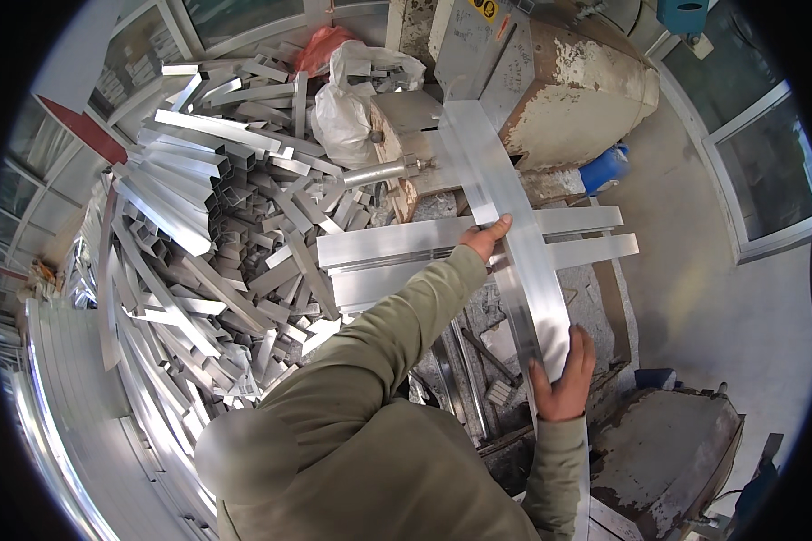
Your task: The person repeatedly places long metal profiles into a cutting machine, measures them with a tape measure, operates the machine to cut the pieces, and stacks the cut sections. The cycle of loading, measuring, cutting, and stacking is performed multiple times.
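A long, flat-faced silvery aluminium profile (505, 194) runs from the machine at the top down toward me, slanting to the right. My left hand (487, 239) grips its left edge, thumb on top and the other fingers mostly hidden. Farther down, my right hand (564, 379) holds the same profile, thumb on one side and fingers over the other. Crosswise beneath the profile lie metal support bars (397, 242), sticking out on both sides.
Short aluminium offcuts (262, 234) are heaped at the left, with long profiles (72, 397) stacked nearer. A white sack (341, 108) sits behind the heap. Worn machine housings stand at the far right (586, 90) and near right (668, 442). A blue motor-like part (603, 169) adjoins the far one.
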Demonstrator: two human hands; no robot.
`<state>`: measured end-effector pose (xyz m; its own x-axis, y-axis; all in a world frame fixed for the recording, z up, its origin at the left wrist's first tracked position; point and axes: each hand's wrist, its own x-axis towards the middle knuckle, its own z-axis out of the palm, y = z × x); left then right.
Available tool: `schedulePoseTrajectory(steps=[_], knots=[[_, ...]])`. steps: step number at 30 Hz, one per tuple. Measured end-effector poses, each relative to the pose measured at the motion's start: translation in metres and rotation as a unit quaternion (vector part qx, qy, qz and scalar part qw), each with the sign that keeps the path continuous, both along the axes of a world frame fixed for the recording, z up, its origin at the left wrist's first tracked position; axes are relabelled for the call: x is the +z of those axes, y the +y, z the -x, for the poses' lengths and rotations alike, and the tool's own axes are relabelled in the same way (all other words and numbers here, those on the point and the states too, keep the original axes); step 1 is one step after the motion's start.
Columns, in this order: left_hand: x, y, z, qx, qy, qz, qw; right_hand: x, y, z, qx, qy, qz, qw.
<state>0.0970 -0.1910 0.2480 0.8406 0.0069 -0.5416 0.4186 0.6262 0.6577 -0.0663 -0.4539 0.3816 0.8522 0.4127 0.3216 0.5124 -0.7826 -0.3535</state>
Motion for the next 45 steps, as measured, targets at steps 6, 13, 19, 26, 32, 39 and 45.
schedulePoseTrajectory(steps=[6,13,19,26,32,39,45], knots=[[-0.024,0.003,-0.015,0.035,-0.012,-0.099,0.994,-0.061,-0.005,-0.056,-0.129,0.107,0.121,0.978],[0.087,0.089,-0.117,0.294,-0.339,-0.47,0.76,-0.051,-0.008,-0.056,-0.138,0.13,0.108,0.976],[0.25,0.171,-0.289,0.263,-0.309,-0.643,0.65,-0.038,-0.004,-0.059,-0.128,0.131,0.078,0.98],[0.253,0.188,-0.298,0.253,-0.333,-0.66,0.625,-0.038,-0.007,-0.057,-0.14,0.111,0.077,0.981],[0.184,0.211,-0.106,0.319,-0.418,-0.534,0.662,-0.047,-0.003,-0.057,-0.129,0.109,0.066,0.983],[0.037,0.201,-0.096,0.156,-0.272,-0.592,0.742,-0.049,-0.009,-0.058,-0.136,0.139,0.07,0.979],[0.016,0.173,-0.117,0.086,-0.239,-0.677,0.691,-0.049,-0.013,-0.058,-0.135,0.148,0.072,0.977]])
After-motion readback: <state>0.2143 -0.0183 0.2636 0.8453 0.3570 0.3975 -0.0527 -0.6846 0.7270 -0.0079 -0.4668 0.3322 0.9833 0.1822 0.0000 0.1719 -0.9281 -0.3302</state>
